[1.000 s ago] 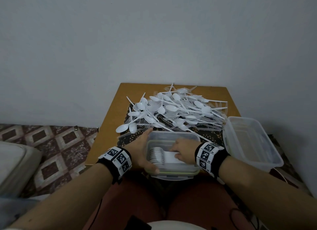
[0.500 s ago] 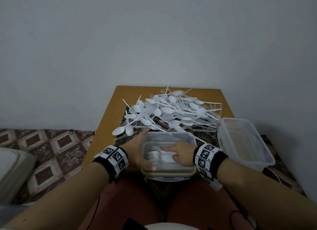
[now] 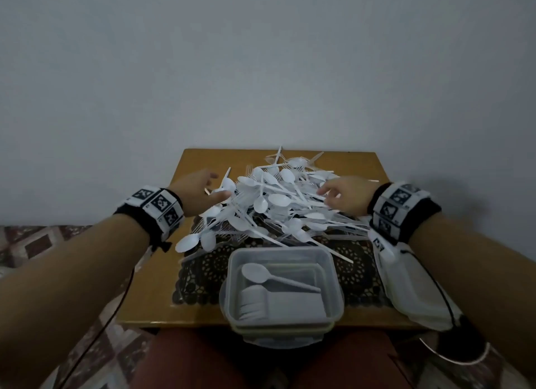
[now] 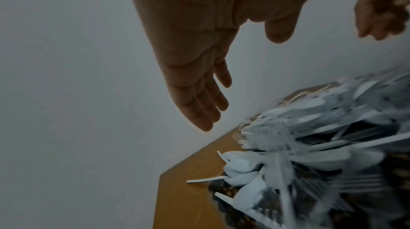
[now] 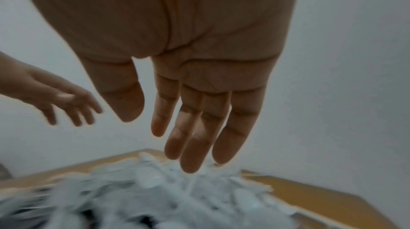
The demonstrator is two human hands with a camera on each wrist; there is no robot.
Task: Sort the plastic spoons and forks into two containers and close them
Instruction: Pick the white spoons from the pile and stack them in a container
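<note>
A heap of white plastic spoons and forks (image 3: 272, 203) covers the far half of the small wooden table (image 3: 150, 298). Near the front edge stands a clear square container (image 3: 333, 278) holding a stack of spoons (image 3: 252, 301) and one loose spoon (image 3: 258, 272) on top. A second clear container (image 3: 417, 301) sits at the right edge, mostly behind my right forearm. My left hand (image 3: 203, 191) hovers open at the heap's left side, fingers straight in the left wrist view (image 4: 199, 103). My right hand (image 3: 339, 197) hovers open over the heap's right side (image 5: 188, 127). Neither holds anything.
A dark lace mat (image 3: 203, 272) lies under the heap and container. A grey wall (image 3: 261, 69) rises just behind the table. Patterned floor tiles (image 3: 29, 243) show at the left. My lap in reddish cloth (image 3: 203, 359) is below the table's front edge.
Both hands have left the spoon container and moved forward to the heap, now open above it. A loose spoon now lies on the stack inside.
</note>
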